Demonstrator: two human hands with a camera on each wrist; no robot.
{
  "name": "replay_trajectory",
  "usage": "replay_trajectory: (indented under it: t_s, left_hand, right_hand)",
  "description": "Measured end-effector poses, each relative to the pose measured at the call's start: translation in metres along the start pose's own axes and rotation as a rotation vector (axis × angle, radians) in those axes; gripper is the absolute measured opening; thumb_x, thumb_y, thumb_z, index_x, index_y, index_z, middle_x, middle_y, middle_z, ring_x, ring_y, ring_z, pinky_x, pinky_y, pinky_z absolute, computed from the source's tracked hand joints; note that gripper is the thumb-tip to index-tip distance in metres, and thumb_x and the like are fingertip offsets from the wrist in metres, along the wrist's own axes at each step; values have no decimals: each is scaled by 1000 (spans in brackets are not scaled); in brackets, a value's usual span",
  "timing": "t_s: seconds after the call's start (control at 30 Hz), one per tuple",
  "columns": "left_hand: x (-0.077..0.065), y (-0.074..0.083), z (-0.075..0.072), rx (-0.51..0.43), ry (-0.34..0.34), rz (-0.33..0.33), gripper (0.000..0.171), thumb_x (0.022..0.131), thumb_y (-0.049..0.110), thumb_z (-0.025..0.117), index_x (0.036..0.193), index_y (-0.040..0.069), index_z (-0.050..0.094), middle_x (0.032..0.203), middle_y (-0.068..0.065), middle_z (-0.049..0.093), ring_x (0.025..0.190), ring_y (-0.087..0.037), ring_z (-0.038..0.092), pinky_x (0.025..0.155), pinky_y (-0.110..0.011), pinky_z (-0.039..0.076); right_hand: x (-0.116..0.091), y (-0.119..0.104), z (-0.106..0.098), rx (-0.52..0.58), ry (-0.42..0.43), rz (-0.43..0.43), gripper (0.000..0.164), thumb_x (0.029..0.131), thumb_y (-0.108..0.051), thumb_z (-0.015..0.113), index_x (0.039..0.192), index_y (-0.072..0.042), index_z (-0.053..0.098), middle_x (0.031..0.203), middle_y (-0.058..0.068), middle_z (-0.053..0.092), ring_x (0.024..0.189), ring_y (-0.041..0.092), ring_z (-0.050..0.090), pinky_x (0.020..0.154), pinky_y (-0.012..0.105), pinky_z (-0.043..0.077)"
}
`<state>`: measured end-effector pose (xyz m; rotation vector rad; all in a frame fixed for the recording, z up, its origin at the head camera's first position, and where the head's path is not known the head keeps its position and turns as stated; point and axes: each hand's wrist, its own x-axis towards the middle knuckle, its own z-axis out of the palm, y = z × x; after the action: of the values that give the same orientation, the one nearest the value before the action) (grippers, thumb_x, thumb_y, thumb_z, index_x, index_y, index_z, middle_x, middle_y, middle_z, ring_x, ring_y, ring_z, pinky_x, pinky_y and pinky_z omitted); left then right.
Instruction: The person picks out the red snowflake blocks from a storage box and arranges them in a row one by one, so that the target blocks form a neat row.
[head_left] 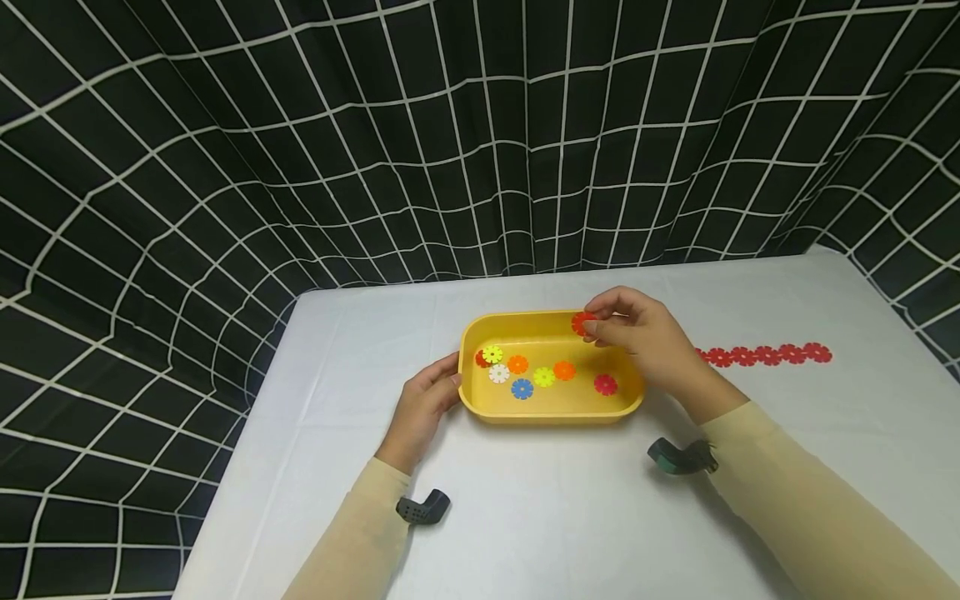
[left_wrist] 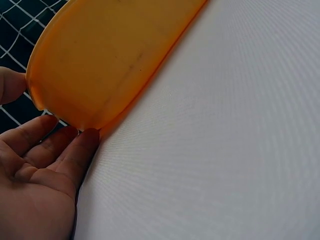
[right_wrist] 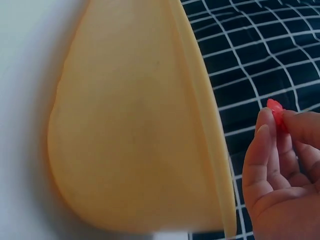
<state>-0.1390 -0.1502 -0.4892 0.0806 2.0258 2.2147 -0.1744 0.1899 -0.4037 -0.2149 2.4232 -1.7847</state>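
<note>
My left hand point(head_left: 422, 408) touches the left end of a yellow plastic tray point(head_left: 551, 418). In the left wrist view the thumb is at the rim and fairly straight fingertips point(left_wrist: 90, 134) rest along the outer wall. Over the tray's far right corner, my right hand point(head_left: 648, 342) pinches a red snowflake disc point(head_left: 581, 323) between thumb and fingers. The disc shows edge-on in the right wrist view, beyond the rim. Inside the tray lie loose discs: a white one point(head_left: 498, 373), a blue one point(head_left: 522, 388), a pinkish-red one point(head_left: 606, 384), and several in yellow, orange and red.
A straight chain of joined red discs point(head_left: 767, 355) lies on the table to the right, its left end hidden behind my right hand. White cloth point(head_left: 360, 358) covers the table. A dark curtain with a white grid point(head_left: 495, 167) hangs behind and along the sides.
</note>
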Motion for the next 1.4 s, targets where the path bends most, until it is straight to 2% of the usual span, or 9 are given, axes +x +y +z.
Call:
replay_trajectory:
  t_s: [0.1, 0.33, 0.53, 0.77, 0.97, 1.17, 1.27, 1.4]
  left_hand:
    - [-1, 0, 0, 6, -1, 5, 50, 110, 14, 61, 156, -3, 54, 156, -18, 57, 140, -33, 59, 111, -39, 53]
    - [-2, 1, 1, 11, -2, 3, 50, 110, 14, 61, 156, -1, 55, 156, -17, 57, 139, -31, 59, 111, -39, 53]
    - [-1, 1, 1, 9, -4, 7, 50, 110, 14, 61, 156, -2, 54, 156, -18, 57, 139, -32, 59, 111, -39, 53]
    - [-1, 1, 1, 9, -3, 4, 50, 109, 15, 61, 156, -2, 54, 156, -17, 58, 139, -31, 60, 111, -38, 53]
    - [0, -2, -1, 11, -2, -1, 50, 109, 16, 61, 156, -1, 56, 155, -14, 60, 138, -29, 60, 111, -36, 53]
    - [0, -2, 0, 14, 2, 0, 50, 109, 17, 62, 155, -1, 56, 154, -14, 60, 137, -29, 61, 111, -36, 53]
    - [0, -2, 0, 9, -2, 4, 50, 109, 16, 62, 155, -2, 56, 154, -16, 59, 138, -31, 60, 111, -37, 53]
    - [0, -1, 0, 9, 4, -3, 48, 109, 15, 61, 155, 0, 58, 153, -13, 61, 138, -28, 61, 111, -36, 53]
  right_hand:
    - [-3, 4, -6, -13, 19, 8, 31, 107, -24, 74, 130, -5, 65, 121, 15, 69, 107, 32, 71, 91, 26, 62]
    - [-12, 14, -25, -48, 67, 65, 40, 108, -35, 73, 137, -9, 63, 126, 14, 69, 108, 36, 68, 80, 29, 62]
    - [-18, 22, -42, -60, 118, 69, 44, 108, -36, 71, 140, -8, 62, 132, 13, 65, 108, 24, 70, 89, 26, 62]
    - [-26, 35, -60, -71, 177, 71, 43, 107, -39, 73, 138, -10, 63, 131, 7, 65, 109, 15, 67, 88, 20, 60]
    - [-34, 47, -75, -87, 207, 90, 42, 108, -40, 71, 139, -12, 63, 130, 8, 63, 109, 17, 65, 86, 18, 60]
    - [-42, 58, -90, -98, 237, 169, 51, 107, -49, 69, 144, -16, 60, 133, 7, 58, 111, 17, 64, 86, 20, 61]
    - [-48, 63, -98, -79, 265, 161, 47, 108, -45, 69, 144, -16, 60, 129, 4, 59, 107, 11, 67, 86, 18, 60]
    - [-56, 71, -111, 51, 308, 96, 35, 109, -27, 71, 139, -11, 63, 119, -1, 66, 98, 9, 71, 83, 16, 60]
